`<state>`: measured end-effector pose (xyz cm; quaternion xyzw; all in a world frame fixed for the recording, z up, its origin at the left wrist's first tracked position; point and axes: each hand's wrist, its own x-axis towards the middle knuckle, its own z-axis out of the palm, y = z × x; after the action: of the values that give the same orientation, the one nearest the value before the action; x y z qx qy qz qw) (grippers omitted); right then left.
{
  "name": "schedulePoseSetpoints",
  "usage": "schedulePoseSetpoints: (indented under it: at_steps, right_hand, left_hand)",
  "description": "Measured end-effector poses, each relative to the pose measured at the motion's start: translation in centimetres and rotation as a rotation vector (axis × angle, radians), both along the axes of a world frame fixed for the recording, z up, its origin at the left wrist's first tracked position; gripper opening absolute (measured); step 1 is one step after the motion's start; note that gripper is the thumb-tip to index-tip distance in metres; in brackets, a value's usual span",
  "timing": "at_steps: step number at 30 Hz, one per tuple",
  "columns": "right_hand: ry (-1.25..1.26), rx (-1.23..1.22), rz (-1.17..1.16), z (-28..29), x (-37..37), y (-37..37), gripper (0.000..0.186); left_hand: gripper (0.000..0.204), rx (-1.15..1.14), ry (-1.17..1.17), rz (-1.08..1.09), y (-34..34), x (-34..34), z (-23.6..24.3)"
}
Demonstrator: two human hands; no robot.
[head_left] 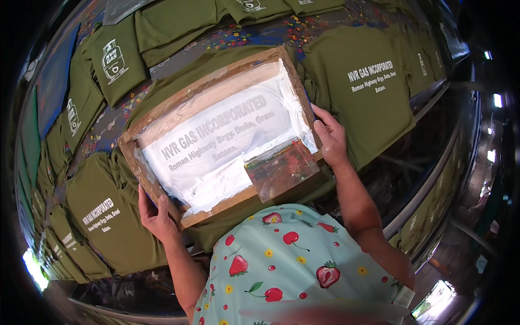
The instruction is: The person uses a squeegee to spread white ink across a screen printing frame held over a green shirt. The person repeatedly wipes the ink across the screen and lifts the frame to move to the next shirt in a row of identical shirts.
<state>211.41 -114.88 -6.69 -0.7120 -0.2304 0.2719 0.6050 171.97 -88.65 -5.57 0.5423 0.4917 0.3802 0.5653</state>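
Picture centre: wooden screen frame [201, 91] over green shirt [187, 73] | left hand [160, 218] and right hand [332, 140] clamped on opposite ends, likely for level balance | paint-stained block [281, 170] leans at lower rim, probably within reach

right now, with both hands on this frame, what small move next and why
I'd probably settle the wooden frame squarely over the green shirt without tipping it: the left hand and right hand hold its ends, while the stained block rests at its near rail beside white ink, with neither hand on it.
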Motion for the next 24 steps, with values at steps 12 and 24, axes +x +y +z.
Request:
schedulePoseSetpoints:
  at_steps: [12, 24]
  right_hand:
    - [-0.168, -0.064, 0.005, -0.1, 0.0, -0.3, 0.045]
    - [-0.002, 0.039, -0.001, -0.9, 0.6, -0.4, 0.046]
  left_hand:
    - [0.068, -0.009, 0.029, 0.004, -0.1, 0.1, 0.2]
    - [0.072, -0.077, -0.151, 0.052, -0.1, 0.1, -0.2]
